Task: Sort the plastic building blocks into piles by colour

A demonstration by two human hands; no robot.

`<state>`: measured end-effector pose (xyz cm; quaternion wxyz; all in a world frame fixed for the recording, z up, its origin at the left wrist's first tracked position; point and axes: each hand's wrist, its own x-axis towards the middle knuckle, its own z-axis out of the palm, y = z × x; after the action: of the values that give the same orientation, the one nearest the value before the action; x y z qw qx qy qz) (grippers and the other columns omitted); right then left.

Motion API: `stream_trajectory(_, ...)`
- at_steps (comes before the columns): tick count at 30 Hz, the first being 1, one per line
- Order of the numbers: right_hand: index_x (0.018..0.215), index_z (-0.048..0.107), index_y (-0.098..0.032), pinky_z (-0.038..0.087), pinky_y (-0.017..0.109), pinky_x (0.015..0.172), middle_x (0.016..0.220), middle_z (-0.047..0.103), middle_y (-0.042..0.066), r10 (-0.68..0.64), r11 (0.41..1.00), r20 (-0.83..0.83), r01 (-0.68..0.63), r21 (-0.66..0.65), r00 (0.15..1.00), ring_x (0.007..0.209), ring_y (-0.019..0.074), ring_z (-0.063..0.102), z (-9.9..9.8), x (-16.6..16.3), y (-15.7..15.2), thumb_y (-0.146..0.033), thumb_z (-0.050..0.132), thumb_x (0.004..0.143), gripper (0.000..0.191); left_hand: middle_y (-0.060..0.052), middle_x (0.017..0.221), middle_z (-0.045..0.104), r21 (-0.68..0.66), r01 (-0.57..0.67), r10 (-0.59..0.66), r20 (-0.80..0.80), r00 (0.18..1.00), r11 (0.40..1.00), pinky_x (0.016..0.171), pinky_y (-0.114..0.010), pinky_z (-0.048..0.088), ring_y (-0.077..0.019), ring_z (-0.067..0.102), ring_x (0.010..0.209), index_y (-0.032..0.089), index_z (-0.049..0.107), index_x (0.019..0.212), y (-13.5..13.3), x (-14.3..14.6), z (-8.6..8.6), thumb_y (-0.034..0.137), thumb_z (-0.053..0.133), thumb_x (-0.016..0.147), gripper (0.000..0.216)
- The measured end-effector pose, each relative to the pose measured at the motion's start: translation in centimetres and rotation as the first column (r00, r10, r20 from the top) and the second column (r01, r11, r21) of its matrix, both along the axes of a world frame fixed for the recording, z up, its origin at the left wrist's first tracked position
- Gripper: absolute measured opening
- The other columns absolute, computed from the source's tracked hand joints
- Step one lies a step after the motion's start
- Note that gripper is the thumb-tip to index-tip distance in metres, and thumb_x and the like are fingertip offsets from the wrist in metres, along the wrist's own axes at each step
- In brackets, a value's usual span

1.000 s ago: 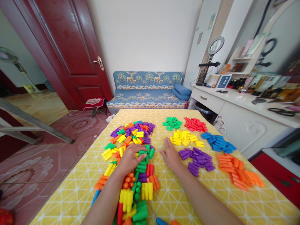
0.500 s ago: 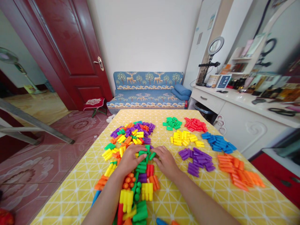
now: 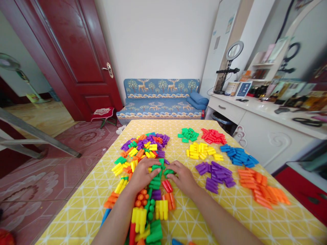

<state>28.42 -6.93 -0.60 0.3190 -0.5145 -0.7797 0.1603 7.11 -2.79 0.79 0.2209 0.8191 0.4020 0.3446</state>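
Observation:
A mixed heap of coloured plastic blocks (image 3: 143,153) lies on the left half of the yellow patterned table (image 3: 230,211). My left hand (image 3: 141,175) rests on the heap with fingers curled over green blocks (image 3: 155,178). My right hand (image 3: 182,177) is beside it, fingers pinched on a small green block (image 3: 168,172). Red blocks (image 3: 167,186) lie just under my right fingertips.
Sorted piles sit to the right: green (image 3: 188,134), red (image 3: 213,136), yellow (image 3: 201,150), blue (image 3: 238,154), purple (image 3: 216,172), orange (image 3: 263,189). Beyond the table stand a blue sofa (image 3: 159,98), a red door (image 3: 68,58) and a white dresser (image 3: 268,126).
My right hand slid left from the bare cloth to the heap and closed on a green block. My left hand stayed on the green blocks.

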Motion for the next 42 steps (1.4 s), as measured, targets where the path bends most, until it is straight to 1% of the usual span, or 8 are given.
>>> stream_trajectory(3,0.101,0.065,-0.023,0.046,0.029,0.077,0.099,0.057,0.004,-0.181,0.983,-0.007,0.181,0.008,0.983,0.089,0.0180,0.058,-0.3,0.4,1.4,-0.020,0.059,0.085,0.017,-0.005,0.108,0.072,-0.003,0.000,0.000,0.007,1.000,1.000,0.096,-0.041,0.046,-0.0231,0.063,0.104,0.026,0.073,0.100,0.0,0.0,0.0,0.034,0.065,0.081,0.022)
stream_trajectory(7,0.099,0.059,-0.017,0.046,0.030,0.077,0.104,0.053,0.007,-0.384,0.918,-0.002,0.382,0.104,0.923,0.089,0.0188,0.056,-0.2,0.9,3.4,-0.014,0.055,0.084,0.017,-0.004,0.109,0.071,-0.005,0.000,0.000,0.000,1.000,1.000,0.096,-0.041,0.046,-0.0230,0.062,0.105,0.026,0.073,0.100,0.1,0.0,-0.1,0.033,0.065,0.081,0.021)
stream_trajectory(11,0.085,0.059,-0.019,0.043,0.029,0.076,0.089,0.055,0.004,-0.298,0.948,0.143,0.275,0.160,0.944,0.085,0.0184,0.054,-0.2,0.6,3.8,-0.019,0.052,0.087,0.007,-0.005,0.109,0.071,-0.005,0.001,-0.001,0.016,1.000,1.000,0.095,-0.040,0.046,-0.0228,0.062,0.105,0.026,0.073,0.101,0.2,0.0,-0.2,0.033,0.066,0.081,0.022)
stream_trajectory(14,0.088,0.061,-0.018,0.041,0.031,0.082,0.095,0.058,0.006,-0.213,0.971,0.273,0.173,0.163,0.938,0.092,0.0199,0.052,-0.3,0.3,3.8,-0.022,0.053,0.088,0.009,-0.005,0.109,0.071,-0.009,0.006,-0.006,0.014,1.000,1.000,0.095,-0.040,0.047,-0.0231,0.062,0.105,0.026,0.073,0.101,0.2,0.0,-0.1,0.033,0.066,0.081,0.022)
stream_trajectory(19,0.110,0.057,-0.015,0.037,0.036,0.093,0.111,0.055,0.012,-0.332,0.942,0.370,0.284,0.180,0.868,0.107,0.0255,0.046,-0.2,0.3,6.1,-0.031,0.055,0.088,0.028,-0.005,0.110,0.071,-0.007,0.003,-0.003,0.002,1.000,1.000,0.097,-0.042,0.046,-0.0233,0.062,0.106,0.026,0.073,0.101,0.1,-0.1,-0.1,0.034,0.065,0.082,0.022)
stream_trajectory(27,0.110,0.056,-0.013,0.035,0.040,0.094,0.116,0.053,0.014,-0.422,0.906,0.399,0.390,0.164,0.814,0.111,0.0288,0.041,-0.1,0.7,10.6,-0.037,0.051,0.089,0.032,-0.006,0.110,0.071,0.000,0.009,-0.009,0.009,1.000,1.000,0.097,-0.042,0.046,-0.0233,0.063,0.105,0.026,0.073,0.100,0.2,-0.1,-0.2,0.035,0.064,0.082,0.022)
stream_trajectory(37,0.115,0.054,-0.009,0.032,0.044,0.097,0.122,0.052,0.018,-0.471,0.879,0.393,0.459,0.133,0.789,0.115,0.0316,0.040,-0.4,0.7,12.0,-0.041,0.046,0.090,0.042,-0.005,0.110,0.071,-0.005,0.007,-0.007,-0.008,1.000,1.000,0.098,-0.043,0.045,-0.0234,0.062,0.106,0.026,0.073,0.101,0.1,-0.1,-0.1,0.035,0.064,0.082,0.022)
stream_trajectory(42,0.131,0.046,-0.005,0.025,0.044,0.106,0.138,0.044,0.022,-0.471,0.870,0.408,0.487,0.071,0.782,0.125,0.0322,0.036,-0.8,0.9,12.5,-0.045,0.040,0.092,0.056,-0.005,0.110,0.071,-0.001,0.005,-0.005,0.001,1.000,1.000,0.097,-0.042,0.046,-0.0234,0.063,0.105,0.026,0.073,0.100,0.1,-0.1,-0.2,0.035,0.064,0.082,0.022)
